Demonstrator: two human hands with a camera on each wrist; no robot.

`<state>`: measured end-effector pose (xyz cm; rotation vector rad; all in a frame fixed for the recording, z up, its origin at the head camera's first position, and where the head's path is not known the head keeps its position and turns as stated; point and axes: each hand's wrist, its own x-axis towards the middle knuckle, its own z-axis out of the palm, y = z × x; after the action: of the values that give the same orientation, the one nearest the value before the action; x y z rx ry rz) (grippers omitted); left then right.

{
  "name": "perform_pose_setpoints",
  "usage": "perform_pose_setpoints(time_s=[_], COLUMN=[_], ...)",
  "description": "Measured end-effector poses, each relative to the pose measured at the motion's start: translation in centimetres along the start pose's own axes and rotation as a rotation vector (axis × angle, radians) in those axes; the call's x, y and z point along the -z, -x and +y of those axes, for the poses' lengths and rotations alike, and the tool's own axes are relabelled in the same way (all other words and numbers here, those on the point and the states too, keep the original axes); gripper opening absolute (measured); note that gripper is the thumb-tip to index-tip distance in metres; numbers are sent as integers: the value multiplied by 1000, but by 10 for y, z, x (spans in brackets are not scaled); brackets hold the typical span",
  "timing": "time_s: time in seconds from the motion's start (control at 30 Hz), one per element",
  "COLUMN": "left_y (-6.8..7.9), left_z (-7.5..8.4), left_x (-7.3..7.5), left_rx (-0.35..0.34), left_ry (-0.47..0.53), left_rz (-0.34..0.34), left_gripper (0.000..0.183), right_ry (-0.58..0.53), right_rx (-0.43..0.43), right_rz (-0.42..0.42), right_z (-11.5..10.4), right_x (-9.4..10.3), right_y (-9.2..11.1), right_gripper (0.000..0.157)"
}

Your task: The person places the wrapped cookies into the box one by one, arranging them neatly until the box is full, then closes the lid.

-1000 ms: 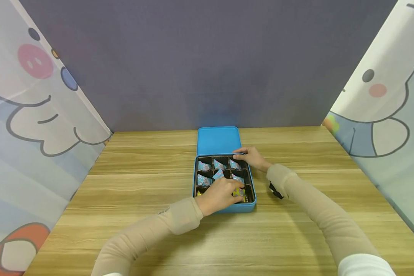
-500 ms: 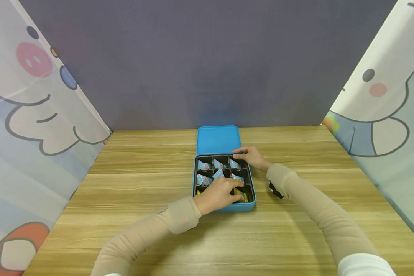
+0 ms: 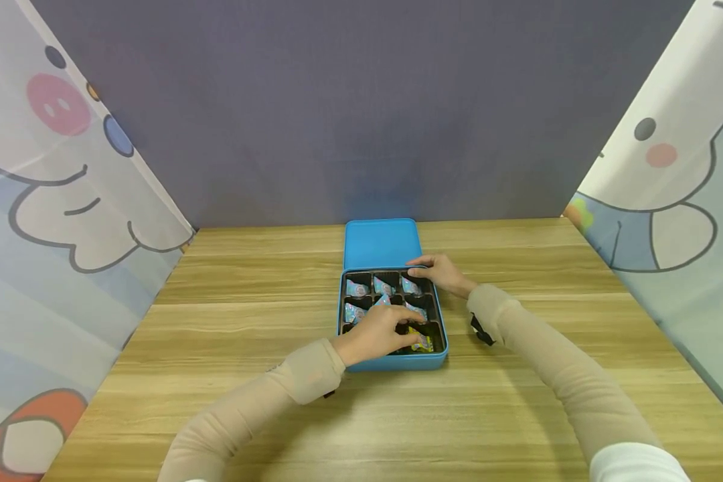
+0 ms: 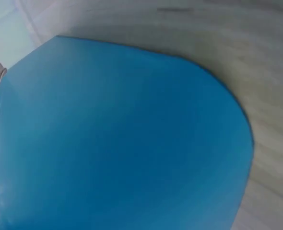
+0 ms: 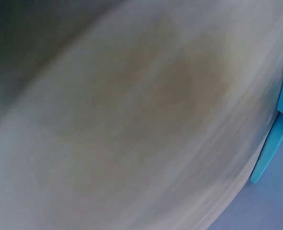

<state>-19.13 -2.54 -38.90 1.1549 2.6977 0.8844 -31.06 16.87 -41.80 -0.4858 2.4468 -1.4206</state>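
A blue box holds a dark tray split into compartments. Wrapped blue candies lie in the back and middle rows. In the front right compartment sits a yellow-wrapped candy. My left hand reaches over the front of the box, thumb and fingers spread apart beside the yellow candy, covering much of the front row. At the back right corner my right hand grips the rim, thumb inside, fingers behind. In the left wrist view the blue side of the box fills most of the picture.
The box's lid lies folded back behind it, close to the grey partition. Wood-grain table surrounds the box. Cartoon-printed curtains hang on both sides.
My left hand has shifted slightly left and back, its thumb drawing away so more of the yellow candy shows. The right hand stays at the box's corner.
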Motion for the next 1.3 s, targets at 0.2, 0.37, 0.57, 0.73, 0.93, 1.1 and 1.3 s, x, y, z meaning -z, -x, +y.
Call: perform_pose_setpoints(time_s=[0.2, 0.37, 0.57, 0.73, 0.93, 1.1, 1.3], left_y=[6, 10, 13, 18, 26, 33, 29], left_z=[-3, -7, -15, -22, -33, -46, -65], left_x=[11, 19, 32, 51, 72, 86, 108], left_rx=[0, 39, 78, 72, 158, 236, 342], left_ry=[39, 87, 176, 247, 263, 328, 417], left_rz=[46, 56, 104, 209, 323, 379, 390], left_gripper=[34, 35, 32, 28, 29, 32, 39], right_ry=[-13, 5, 27, 22, -8, -98, -168], right_rx=[11, 16, 90, 99, 70, 22, -56], right_rz=[-15, 22, 84, 115, 135, 114, 132], right_z=[-1, 1, -7, -22, -29, -22, -19], right_x=[0, 3, 15, 28, 41, 54, 68], right_y=[0, 2, 9, 16, 24, 31, 30], right_gripper=[40, 42, 39, 40, 40, 48, 55])
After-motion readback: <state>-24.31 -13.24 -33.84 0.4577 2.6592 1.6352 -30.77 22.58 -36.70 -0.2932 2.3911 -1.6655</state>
